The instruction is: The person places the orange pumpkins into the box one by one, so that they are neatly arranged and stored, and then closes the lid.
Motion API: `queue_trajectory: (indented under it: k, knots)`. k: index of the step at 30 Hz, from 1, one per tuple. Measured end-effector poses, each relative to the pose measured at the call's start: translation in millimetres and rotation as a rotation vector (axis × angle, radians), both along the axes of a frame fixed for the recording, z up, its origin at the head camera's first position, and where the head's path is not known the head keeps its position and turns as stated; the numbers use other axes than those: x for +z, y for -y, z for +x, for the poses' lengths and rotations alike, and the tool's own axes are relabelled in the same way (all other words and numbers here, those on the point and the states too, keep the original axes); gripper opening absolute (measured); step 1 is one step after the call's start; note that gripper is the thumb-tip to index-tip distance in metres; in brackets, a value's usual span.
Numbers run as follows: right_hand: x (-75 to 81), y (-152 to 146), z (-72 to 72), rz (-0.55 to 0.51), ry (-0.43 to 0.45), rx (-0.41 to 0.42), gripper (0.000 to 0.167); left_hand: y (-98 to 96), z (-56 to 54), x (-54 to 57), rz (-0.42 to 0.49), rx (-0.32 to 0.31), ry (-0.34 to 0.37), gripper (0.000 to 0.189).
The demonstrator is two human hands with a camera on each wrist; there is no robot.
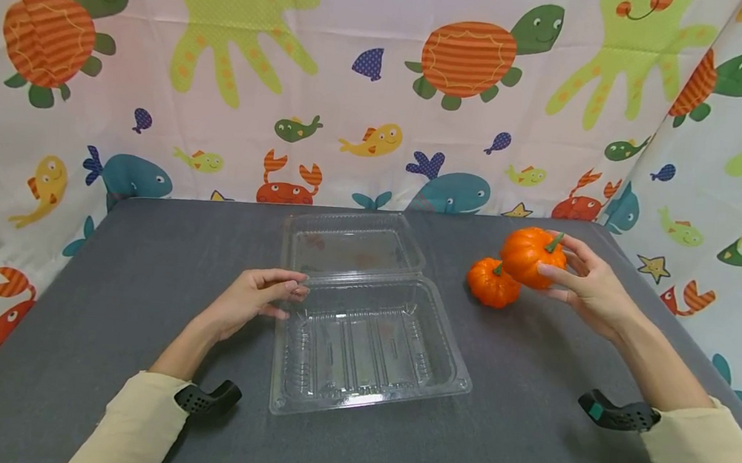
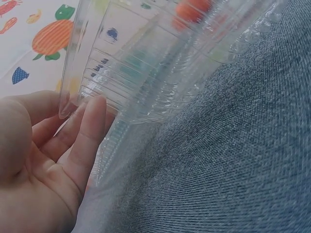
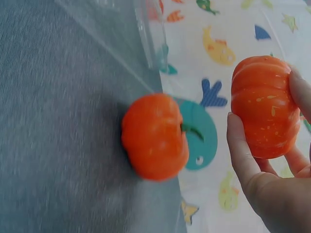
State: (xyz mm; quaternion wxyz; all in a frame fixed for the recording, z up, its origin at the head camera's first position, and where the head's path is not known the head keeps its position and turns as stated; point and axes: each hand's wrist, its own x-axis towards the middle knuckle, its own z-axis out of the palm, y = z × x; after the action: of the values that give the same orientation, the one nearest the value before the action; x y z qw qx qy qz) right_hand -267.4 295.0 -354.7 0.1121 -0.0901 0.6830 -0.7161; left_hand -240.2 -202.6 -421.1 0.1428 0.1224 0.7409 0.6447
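Observation:
A clear plastic clamshell container (image 1: 368, 403) lies on the table with its lid (image 1: 355, 220) folded back behind the base. My left hand (image 1: 260, 299) is at its left side by the hinge; in the left wrist view the fingers (image 2: 90, 128) grip the clear rim. My right hand (image 1: 580, 285) holds an orange pumpkin (image 1: 526, 254) with a green stem, fingers and thumb around its sides. In the right wrist view this pumpkin (image 3: 265, 107) is raised off the table. A second orange pumpkin (image 1: 492, 284) sits on the table right of the container, just below the held one.
The table has a dark grey cloth (image 1: 141, 254). A white curtain (image 1: 231, 151) printed with sea animals rises behind it and along the sides. A black wrist device (image 1: 207, 398) is on the left wrist, another (image 1: 618, 413) on the right.

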Motion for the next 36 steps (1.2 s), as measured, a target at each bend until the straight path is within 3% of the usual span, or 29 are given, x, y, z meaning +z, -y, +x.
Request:
queue_trajectory:
  k: [10,19,36]
  knots:
    - [11.8,49,0.3,0.112,-0.021,0.072,0.056,-0.9,1.0,-0.3,0.005,0.013,0.007,0.039]
    - [4.7,86,-1.4,0.223,-0.08,0.17,0.06,-1.3,2.0,-4.5,0.009,0.019,0.017,0.04]
    - [-3.1,141,3.0,0.229,-0.106,0.339,0.066,-6.5,-5.1,-2.1,-0.027,0.017,-0.01,0.04]
